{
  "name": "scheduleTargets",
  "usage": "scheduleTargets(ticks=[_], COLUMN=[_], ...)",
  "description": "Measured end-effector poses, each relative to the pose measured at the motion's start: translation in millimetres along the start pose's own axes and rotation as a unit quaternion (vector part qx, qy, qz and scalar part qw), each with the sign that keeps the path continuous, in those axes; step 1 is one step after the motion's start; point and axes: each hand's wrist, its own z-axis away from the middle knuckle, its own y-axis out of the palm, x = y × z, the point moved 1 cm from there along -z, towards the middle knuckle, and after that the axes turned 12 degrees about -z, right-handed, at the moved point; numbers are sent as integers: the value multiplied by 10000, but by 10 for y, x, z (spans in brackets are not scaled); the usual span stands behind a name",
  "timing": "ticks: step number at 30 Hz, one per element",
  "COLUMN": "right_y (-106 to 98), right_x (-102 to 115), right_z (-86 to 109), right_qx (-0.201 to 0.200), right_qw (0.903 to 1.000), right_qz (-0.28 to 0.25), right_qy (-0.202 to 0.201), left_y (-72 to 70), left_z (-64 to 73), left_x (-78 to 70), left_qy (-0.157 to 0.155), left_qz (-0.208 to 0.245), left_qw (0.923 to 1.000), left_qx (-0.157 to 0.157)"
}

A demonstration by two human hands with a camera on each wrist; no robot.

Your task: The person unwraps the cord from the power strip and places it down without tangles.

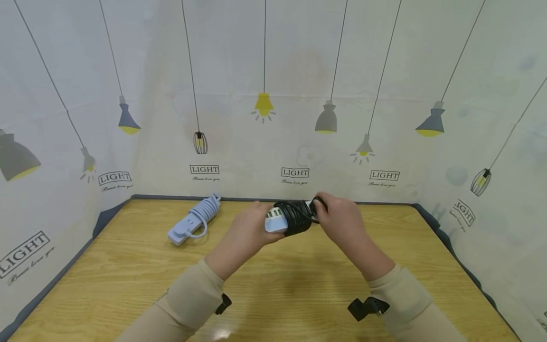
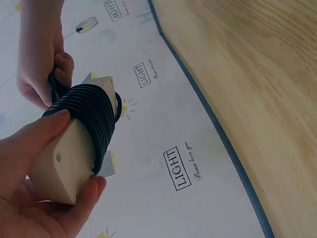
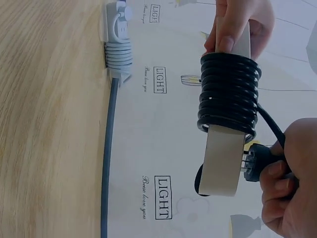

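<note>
My left hand (image 1: pixel 247 227) grips one end of a white power strip (image 3: pixel 222 161), held up above the table. A black cord (image 2: pixel 86 111) is wound in tight turns round the strip's middle. At the other end, my right hand (image 1: pixel 345 227) holds the cord's black plug (image 3: pixel 258 162) between thumb and fingers. In the right wrist view the plug's metal prongs point at the strip's socket side, very close to it; whether they have entered the sockets I cannot tell. USB ports (image 1: pixel 273 213) show near the left hand.
A second, pale power strip (image 1: pixel 184 229) lies at the back left of the wooden table (image 1: pixel 273 294), its own cord wound round it. A white sheet (image 1: pixel 239 57) printed with lamps stands behind and along both sides, with a dark edge at the table.
</note>
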Motion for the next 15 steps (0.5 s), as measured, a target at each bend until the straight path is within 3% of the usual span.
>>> scheduleTargets(ticks=[5, 9, 12, 15], right_y=[-18, -85, -143, -170], right_x=[44, 47, 48, 55], right_z=[10, -20, -50, -54], right_qx=[-3, -82, -200, -224], right_qw=[10000, 9999, 9996, 9994], right_qz=[38, 42, 6, -78], right_qy=[87, 145, 199, 234], left_y=[-16, -14, 4, 28], left_z=[11, 40, 69, 97], left_x=[10, 9, 1, 2], left_qy=[83, 410, 635, 642], left_qz=[-190, -527, -782, -828], left_qw=[9997, 9973, 9944, 9943], left_qx=[-92, -318, -322, -175])
